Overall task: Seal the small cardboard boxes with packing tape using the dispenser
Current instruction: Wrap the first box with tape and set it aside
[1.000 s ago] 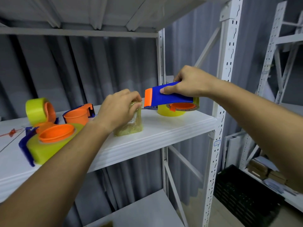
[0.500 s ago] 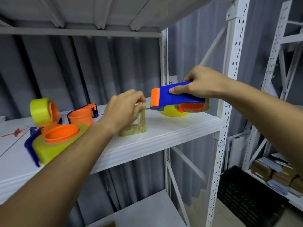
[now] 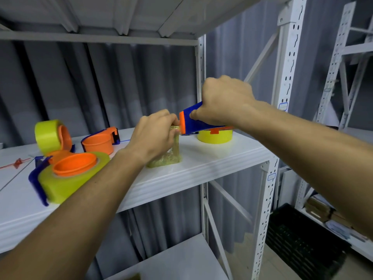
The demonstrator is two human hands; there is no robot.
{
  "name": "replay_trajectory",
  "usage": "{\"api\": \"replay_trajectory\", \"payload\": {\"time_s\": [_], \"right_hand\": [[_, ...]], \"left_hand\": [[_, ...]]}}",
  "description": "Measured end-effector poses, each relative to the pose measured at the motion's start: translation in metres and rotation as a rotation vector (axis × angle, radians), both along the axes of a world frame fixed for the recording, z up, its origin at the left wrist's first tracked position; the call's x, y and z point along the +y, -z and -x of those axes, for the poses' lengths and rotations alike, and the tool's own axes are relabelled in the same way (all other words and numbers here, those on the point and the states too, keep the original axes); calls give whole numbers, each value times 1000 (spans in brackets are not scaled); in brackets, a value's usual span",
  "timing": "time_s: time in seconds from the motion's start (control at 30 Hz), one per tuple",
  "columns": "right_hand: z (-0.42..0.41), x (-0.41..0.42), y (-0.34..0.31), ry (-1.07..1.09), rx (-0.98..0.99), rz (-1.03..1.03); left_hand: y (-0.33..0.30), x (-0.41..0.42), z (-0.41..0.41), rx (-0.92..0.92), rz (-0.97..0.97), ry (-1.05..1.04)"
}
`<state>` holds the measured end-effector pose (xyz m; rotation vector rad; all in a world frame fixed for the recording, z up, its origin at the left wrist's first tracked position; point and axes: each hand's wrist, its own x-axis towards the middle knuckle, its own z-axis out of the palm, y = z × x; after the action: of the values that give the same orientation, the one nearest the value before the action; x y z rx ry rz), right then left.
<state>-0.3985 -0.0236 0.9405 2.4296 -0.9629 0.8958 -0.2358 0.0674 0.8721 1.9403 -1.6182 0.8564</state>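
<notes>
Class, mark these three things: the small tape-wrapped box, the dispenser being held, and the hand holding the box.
small tape-wrapped box (image 3: 164, 158), head view, lower front face.
blue dispenser (image 3: 191, 123), head view, blue body beside its orange end.
left hand (image 3: 155, 134), head view, back of the hand.

Left hand (image 3: 155, 136) hides most of the box (image 3: 168, 157)

bg: grey curtain (image 3: 101, 81) | white metal shelving (image 3: 201, 158) (perforated uprights) | 2nd rack (image 3: 333, 77) rt
</notes>
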Motion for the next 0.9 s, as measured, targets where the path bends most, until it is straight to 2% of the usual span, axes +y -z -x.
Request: {"api": "replay_trajectory", "payload": {"time_s": [0.03,0.1,0.2,0.33,0.63,0.9], "right_hand": [[-2,1,4,41,53,73],[-1,-2,19,85,104,57],[-3,-10,36,61,56,-26],[-11,-14,32,31,-11,-18],[-9,-18,27,-1,-84,-42],[2,-20,22,-33,-120,-75]], "left_hand": [[0,1,0,-1,13,2],[2,3,1,6,29,28],[4,4,0,25,58,44],[7,1,-1,87,90,57],[11,-15,11,244,254,-58],[7,-15,11,514,212,34]]}}
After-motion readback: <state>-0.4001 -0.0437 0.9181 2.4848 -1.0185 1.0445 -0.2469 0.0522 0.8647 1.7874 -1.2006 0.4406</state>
